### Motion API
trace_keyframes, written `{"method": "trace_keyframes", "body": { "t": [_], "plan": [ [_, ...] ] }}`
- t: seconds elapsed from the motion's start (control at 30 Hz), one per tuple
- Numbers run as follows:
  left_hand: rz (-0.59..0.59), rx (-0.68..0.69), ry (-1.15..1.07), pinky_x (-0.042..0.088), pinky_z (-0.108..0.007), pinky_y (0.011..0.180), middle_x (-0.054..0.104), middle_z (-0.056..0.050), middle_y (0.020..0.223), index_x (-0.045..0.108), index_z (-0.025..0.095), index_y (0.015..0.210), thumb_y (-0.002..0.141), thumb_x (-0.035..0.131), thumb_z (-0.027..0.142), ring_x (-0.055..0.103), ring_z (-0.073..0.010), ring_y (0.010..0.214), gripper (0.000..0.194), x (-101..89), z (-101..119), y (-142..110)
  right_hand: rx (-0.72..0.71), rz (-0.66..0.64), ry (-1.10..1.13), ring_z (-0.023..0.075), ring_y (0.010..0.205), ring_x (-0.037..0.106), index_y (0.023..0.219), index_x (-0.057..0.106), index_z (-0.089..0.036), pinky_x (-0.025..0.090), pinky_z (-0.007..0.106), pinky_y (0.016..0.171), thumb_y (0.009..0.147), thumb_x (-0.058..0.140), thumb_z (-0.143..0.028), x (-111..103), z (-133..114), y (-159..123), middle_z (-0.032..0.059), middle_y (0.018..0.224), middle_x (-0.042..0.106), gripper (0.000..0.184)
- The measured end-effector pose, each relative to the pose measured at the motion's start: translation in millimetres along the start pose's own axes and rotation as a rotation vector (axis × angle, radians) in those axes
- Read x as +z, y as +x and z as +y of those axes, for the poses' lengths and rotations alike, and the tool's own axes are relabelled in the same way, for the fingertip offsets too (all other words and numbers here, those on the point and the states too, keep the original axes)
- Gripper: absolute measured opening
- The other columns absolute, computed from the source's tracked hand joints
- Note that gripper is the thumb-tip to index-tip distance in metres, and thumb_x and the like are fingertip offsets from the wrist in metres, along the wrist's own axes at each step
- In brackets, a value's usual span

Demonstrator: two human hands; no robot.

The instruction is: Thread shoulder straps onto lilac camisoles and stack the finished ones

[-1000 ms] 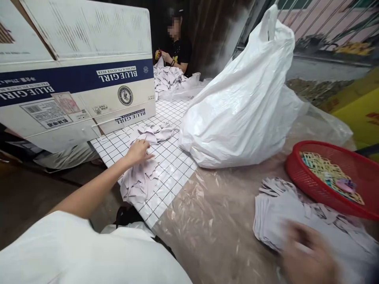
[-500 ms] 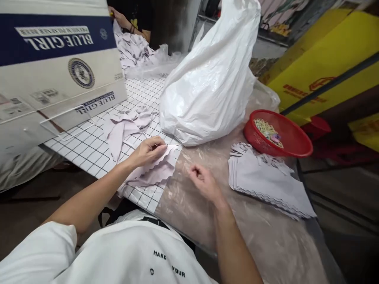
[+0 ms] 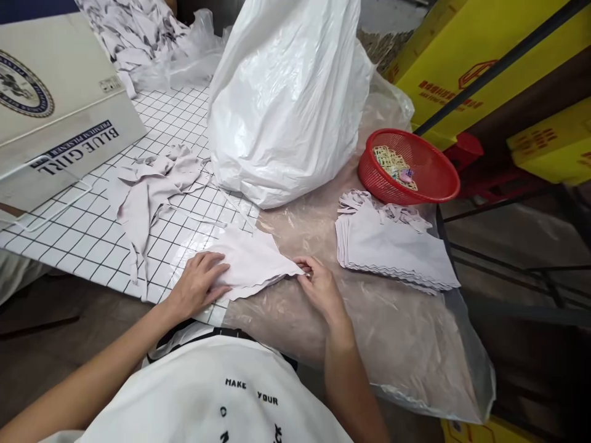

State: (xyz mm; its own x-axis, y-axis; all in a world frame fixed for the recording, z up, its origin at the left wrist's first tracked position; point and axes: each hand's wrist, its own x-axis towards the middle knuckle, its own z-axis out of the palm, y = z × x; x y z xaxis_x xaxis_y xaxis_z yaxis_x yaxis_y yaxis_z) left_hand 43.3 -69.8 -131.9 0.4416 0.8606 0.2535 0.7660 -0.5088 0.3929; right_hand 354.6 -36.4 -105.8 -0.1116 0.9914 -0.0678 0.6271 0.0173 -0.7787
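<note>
A pale lilac fabric piece with a wavy edge lies flat in front of me, across the seam between the grid-patterned tabletop and the clear plastic sheet. My left hand rests on its left end with the fingers spread. At the right tip, my right hand pinches the corner of the cloth between thumb and fingers. A neat stack of matching fabric pieces, with thin strips at its far edge, sits to the right. Crumpled loose pieces of the same fabric lie on the left.
A bulging white plastic bag stands behind the fabric. Right of it is a red basket holding small pale items. A cardboard box stands at left, with a fabric heap behind. Yellow boxes are beyond the table.
The fabric, earlier lifted and folded in my left hand, now lies spread flat. My left hand has opened onto it, and my right hand has taken its right corner. The view has tilted down.
</note>
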Motion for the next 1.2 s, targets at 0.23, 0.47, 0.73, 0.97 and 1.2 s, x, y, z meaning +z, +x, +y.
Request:
{"method": "trace_keyframes", "body": {
  "t": [0.23, 0.47, 0.73, 0.97, 1.2],
  "plan": [
    [-0.054, 0.102, -0.033, 0.046, -0.052, 0.098, 0.059, -0.014, 0.128, 0.066, 0.023, 0.115, 0.088, 0.065, 0.041, 0.048, -0.0329, 0.12, 0.032, -6.6, 8, 3, 0.096, 0.166, -0.018, 0.0211, 0.079, 0.062, 0.116, 0.061, -0.02, 0.055, 0.035, 0.063, 0.085, 0.058, -0.042, 4, -4, -27, 0.0121, 0.108, 0.061, 0.038],
    [-0.082, 0.134, -0.09, 0.053, -0.04, 0.082, 0.067, -0.011, 0.111, 0.069, 0.021, 0.105, 0.098, 0.045, 0.022, 0.058, -0.0233, 0.098, 0.025, -8.8, -3, 5, 0.131, 0.213, -0.054, 0.0217, 0.081, 0.062, 0.127, 0.055, -0.02, 0.057, 0.041, 0.076, 0.078, 0.068, -0.059, 45, -11, -35, 0.0135, 0.115, 0.056, 0.064],
    [-0.239, 0.147, -0.172, 0.053, -0.043, 0.093, 0.06, -0.015, 0.127, 0.062, 0.018, 0.121, 0.094, 0.056, 0.031, 0.058, -0.026, 0.111, 0.031, -28.7, -12, 6, 0.048, 0.256, -0.32, 0.0282, 0.098, 0.06, 0.121, 0.058, -0.02, 0.053, 0.047, 0.087, 0.088, 0.053, -0.029, 41, -5, -34, 0.0136, 0.111, 0.054, 0.034],
    [0.002, -0.161, -0.286, 0.055, -0.034, 0.084, 0.062, -0.009, 0.108, 0.063, 0.02, 0.109, 0.097, 0.047, 0.032, 0.062, -0.0198, 0.1, 0.024, -51.7, -11, 4, -0.366, -0.04, -0.31, 0.0259, 0.09, 0.06, 0.099, 0.064, -0.022, 0.051, 0.039, 0.081, 0.094, 0.053, -0.03, 84, -72, -29, 0.0103, 0.093, 0.062, 0.014],
    [0.147, -0.265, -0.334, 0.043, -0.027, 0.06, 0.053, 0.0, 0.064, 0.056, 0.019, 0.069, 0.092, 0.053, 0.034, 0.051, -0.0146, 0.065, 0.028, -41.7, 16, -34, -0.163, -0.253, -0.188, 0.019, 0.074, 0.058, 0.077, 0.057, -0.021, 0.048, 0.031, 0.069, 0.086, 0.062, -0.017, 133, -97, -6, 0.004, 0.076, 0.063, 0.011]
  ]
}}
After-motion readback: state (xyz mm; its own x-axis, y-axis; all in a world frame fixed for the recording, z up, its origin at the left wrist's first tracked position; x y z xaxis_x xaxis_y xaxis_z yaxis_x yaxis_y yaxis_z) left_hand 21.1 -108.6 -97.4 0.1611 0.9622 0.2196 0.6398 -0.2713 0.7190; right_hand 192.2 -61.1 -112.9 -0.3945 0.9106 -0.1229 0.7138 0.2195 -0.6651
